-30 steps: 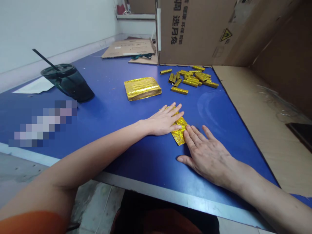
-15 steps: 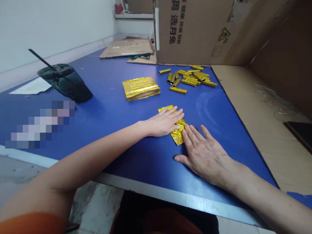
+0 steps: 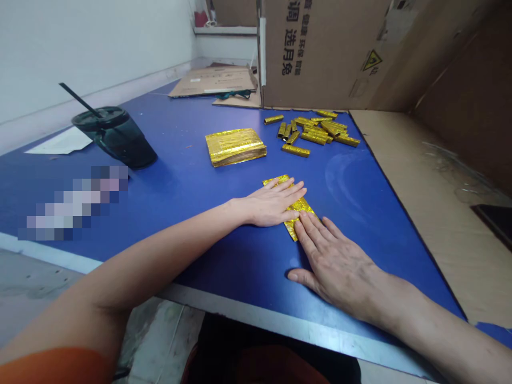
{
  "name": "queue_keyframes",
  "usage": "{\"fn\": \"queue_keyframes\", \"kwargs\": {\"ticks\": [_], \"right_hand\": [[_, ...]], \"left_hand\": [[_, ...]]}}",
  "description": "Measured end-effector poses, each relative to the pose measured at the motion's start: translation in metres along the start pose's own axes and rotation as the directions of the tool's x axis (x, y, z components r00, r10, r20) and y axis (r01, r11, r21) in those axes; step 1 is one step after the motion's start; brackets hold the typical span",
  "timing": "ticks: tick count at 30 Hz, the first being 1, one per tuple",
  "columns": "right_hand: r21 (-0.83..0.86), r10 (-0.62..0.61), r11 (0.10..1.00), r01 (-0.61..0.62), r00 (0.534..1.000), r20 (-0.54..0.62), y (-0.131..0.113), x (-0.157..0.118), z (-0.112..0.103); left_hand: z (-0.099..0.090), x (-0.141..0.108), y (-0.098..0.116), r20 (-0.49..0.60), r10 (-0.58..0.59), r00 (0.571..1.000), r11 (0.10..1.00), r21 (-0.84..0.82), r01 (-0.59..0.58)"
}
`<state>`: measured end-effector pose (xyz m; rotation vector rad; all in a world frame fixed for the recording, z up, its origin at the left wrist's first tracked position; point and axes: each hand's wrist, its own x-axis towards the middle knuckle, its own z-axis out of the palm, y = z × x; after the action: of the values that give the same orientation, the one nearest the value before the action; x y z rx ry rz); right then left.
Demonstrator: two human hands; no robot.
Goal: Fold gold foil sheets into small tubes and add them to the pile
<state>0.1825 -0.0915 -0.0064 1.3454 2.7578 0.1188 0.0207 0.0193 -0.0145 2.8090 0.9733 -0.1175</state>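
Note:
A strip of shiny gold foil paper (image 3: 303, 205) lies slantwise on the blue table, partly covered by both hands. My left hand (image 3: 272, 205) rests flat across its upper part, fingers stretched out. With its fingertips on the lower right part of the paper, my right hand (image 3: 332, 261) lies palm down, fingers extended and thumb apart. Beyond the hands sits a stack of gold foil paper (image 3: 236, 146). To its right is a loose heap of small rolled or folded gold foil pieces (image 3: 320, 129).
A dark tumbler with a straw (image 3: 118, 138) stands at the left, by a white sheet (image 3: 60, 141). Large cardboard (image 3: 320, 53) walls off the back and right. Flat cardboard pieces (image 3: 212, 81) lie at the far edge. A blurred patch (image 3: 76, 202) hides something at left.
The right hand's fingertips have slid from the paper's right edge onto its lower part. My left hand stays flat in place. The whole view has shifted slightly.

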Motion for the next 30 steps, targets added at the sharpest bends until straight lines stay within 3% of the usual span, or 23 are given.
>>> {"fn": "queue_keyframes", "kwargs": {"ticks": [11,15,17,19,21,23,27,30], "right_hand": [[0.065,-0.058,0.997,0.05,0.99,0.131,-0.009,-0.004,-0.015],[0.098,-0.113,0.99,0.102,0.987,0.114,-0.015,-0.006,-0.017],[0.11,-0.125,0.987,0.114,0.987,0.1,-0.018,-0.006,-0.018],[0.125,-0.133,0.985,0.12,0.986,0.102,-0.02,-0.006,-0.018],[0.134,-0.132,0.984,0.117,0.986,0.104,-0.021,-0.007,-0.017],[0.139,-0.129,0.984,0.115,0.987,0.093,-0.021,-0.007,-0.015],[0.15,-0.127,0.982,0.119,0.991,0.044,-0.021,-0.009,-0.012],[0.159,-0.131,0.979,0.124,0.991,0.035,-0.021,-0.009,-0.012]], "left_hand": [[-0.004,0.007,-0.013,-0.002,-0.078,0.997,0.997,-0.029,0.078],[-0.004,0.007,-0.017,-0.021,-0.133,0.991,0.991,-0.02,0.132],[-0.006,0.005,-0.014,-0.072,-0.176,0.982,0.984,0.012,0.177],[-0.009,0.003,-0.008,-0.196,-0.201,0.96,0.973,0.077,0.219],[-0.01,0.003,-0.002,-0.329,-0.161,0.93,0.964,0.15,0.22],[-0.009,0.004,0.003,-0.388,-0.08,0.918,0.966,0.199,0.168],[-0.003,0.007,0.009,-0.309,0.055,0.95,0.977,0.212,0.013],[0.002,0.002,0.013,-0.284,0.041,0.958,0.988,0.156,0.004]]}}
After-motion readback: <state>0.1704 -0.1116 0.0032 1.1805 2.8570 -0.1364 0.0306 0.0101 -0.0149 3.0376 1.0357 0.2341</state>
